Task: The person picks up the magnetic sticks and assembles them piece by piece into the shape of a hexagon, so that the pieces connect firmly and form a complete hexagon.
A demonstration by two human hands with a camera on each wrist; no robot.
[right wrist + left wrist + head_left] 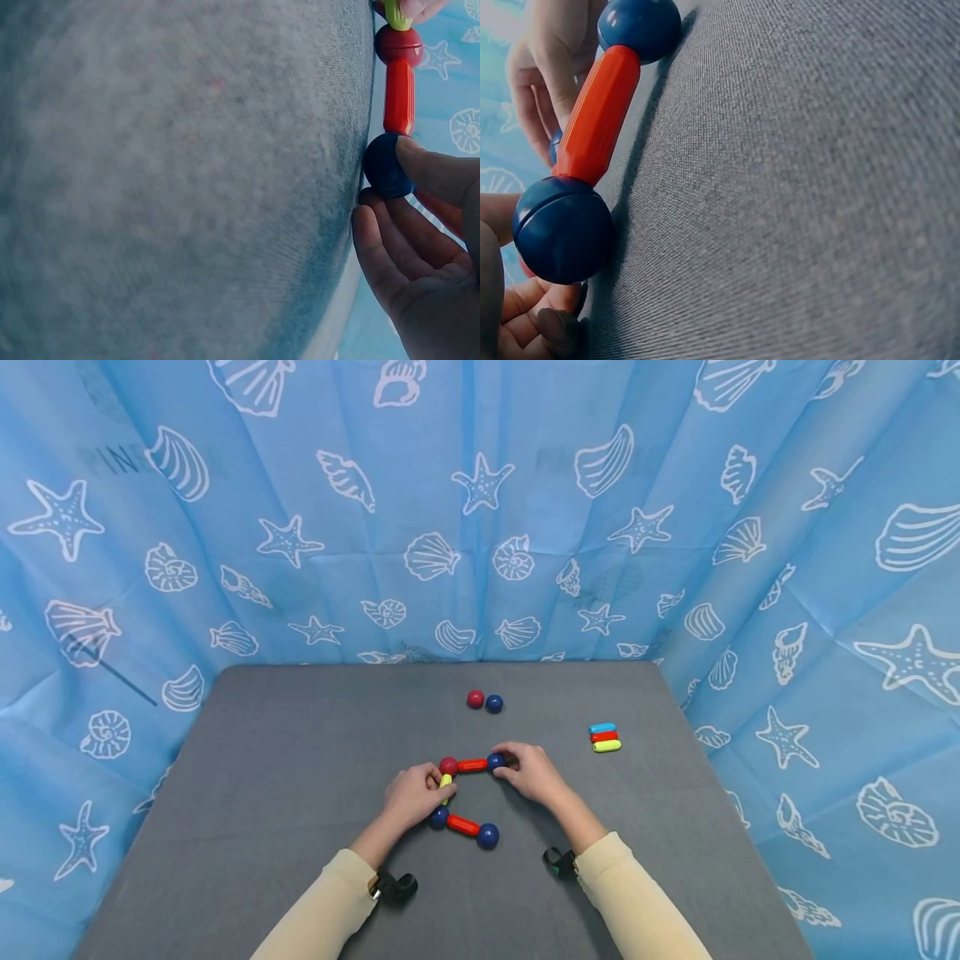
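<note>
On the grey table lies a joined chain of balls and rods. My left hand (414,795) pinches its yellow-green rod (446,787), which runs between a red ball (448,766) and a blue ball (439,817). From that blue ball a red rod (463,825) reaches right to another blue ball (487,836). A second red rod (472,766) links the red ball to a blue ball (388,166) at the upper right, held between thumb and fingers of my right hand (531,772). In the left wrist view, the lower red rod (600,116) spans two blue balls.
Farther back sit a loose red ball (475,699) and a loose blue ball (494,703), side by side. To the right, blue (602,727), red (603,737) and yellow-green (607,746) rods lie in a row. A shell-patterned blue curtain (480,568) hangs behind the table (300,735).
</note>
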